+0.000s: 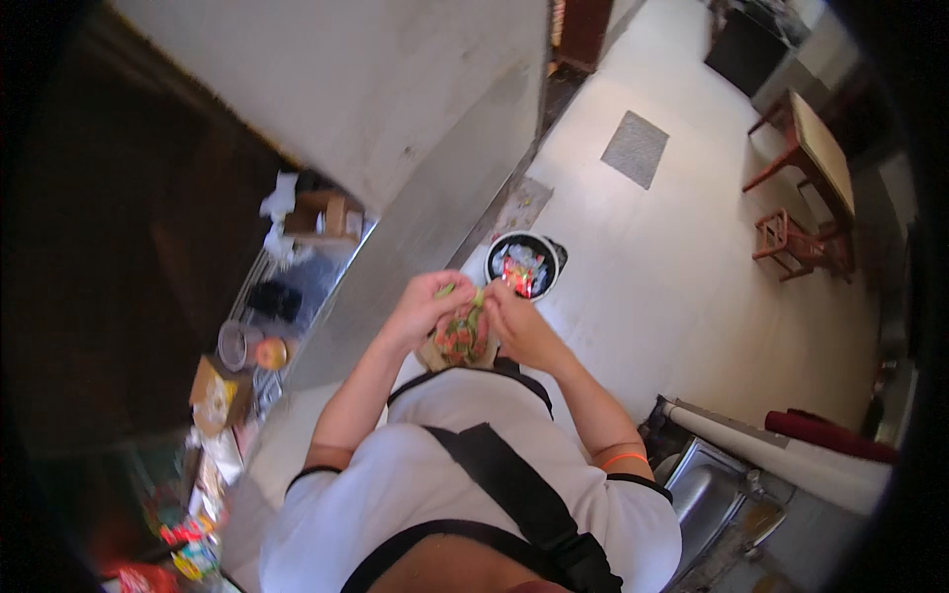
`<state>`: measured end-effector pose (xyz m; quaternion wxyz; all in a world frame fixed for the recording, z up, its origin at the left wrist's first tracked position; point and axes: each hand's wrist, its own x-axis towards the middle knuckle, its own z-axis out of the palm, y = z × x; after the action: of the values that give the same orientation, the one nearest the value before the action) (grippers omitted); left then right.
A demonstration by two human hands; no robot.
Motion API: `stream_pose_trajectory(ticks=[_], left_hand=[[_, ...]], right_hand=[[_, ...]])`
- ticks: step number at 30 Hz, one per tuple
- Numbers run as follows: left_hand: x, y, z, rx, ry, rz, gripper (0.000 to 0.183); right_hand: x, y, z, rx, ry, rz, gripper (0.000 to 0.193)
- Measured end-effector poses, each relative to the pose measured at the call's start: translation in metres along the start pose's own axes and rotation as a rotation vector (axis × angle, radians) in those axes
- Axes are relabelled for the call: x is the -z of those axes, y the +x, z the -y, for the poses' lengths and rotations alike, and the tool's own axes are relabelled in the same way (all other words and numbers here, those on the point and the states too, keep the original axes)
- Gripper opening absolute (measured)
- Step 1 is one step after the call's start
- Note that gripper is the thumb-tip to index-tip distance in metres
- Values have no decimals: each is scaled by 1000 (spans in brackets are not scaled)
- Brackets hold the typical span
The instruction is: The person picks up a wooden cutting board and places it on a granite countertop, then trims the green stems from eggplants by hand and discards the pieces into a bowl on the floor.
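My left hand [431, 304] and my right hand [518, 322] are raised together in front of my belly, fingertips pinched almost against each other. Between them shows a slim light green piece [478, 296], which looks like a bit of vegetable; its exact kind is too small to make out. Right below the hands, close to my shirt, is a mass of red, pink and green [461, 341] with a pale rim around its lower side. Whether it is a container's contents or patterned cloth I cannot tell. Just beyond my right hand stands a round bin [491, 259] holding crumpled wrappers.
A large pale panel [395, 99] rises at the left. Beside it lies a cluttered surface with cardboard boxes [219, 395], a clear cup [235, 344] and an apple-like fruit [271, 353]. A metal sink [704, 484] is at the lower right; a wooden table [820, 148] and stool [784, 237] stand farther right.
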<state>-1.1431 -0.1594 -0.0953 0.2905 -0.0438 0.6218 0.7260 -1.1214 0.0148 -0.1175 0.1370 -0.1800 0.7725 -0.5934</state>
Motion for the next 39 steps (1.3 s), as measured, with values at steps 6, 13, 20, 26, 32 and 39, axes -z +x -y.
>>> stream_pose_trajectory(ticks=[6,13,20,26,32,39], left_hand=[[-13,9,10,-205,271,-139,16],[-20,15,17,-462,840,-225,15],[-39,13,9,-501,1076,-299,14],[-46,16,7,-574,1192,-308,14],[-49,27,10,-671,1152,-350,14],[-48,27,4,-785,1126,-299,14]], right_hand=[[-19,3,-29,-34,207,-211,5],[-22,-1,-54,-92,374,-264,13],[-22,0,-46,88,83,-542,14],[-13,0,-39,19,51,-511,13],[-2,4,-39,127,-4,-575,8],[5,7,-32,-44,182,-477,14]])
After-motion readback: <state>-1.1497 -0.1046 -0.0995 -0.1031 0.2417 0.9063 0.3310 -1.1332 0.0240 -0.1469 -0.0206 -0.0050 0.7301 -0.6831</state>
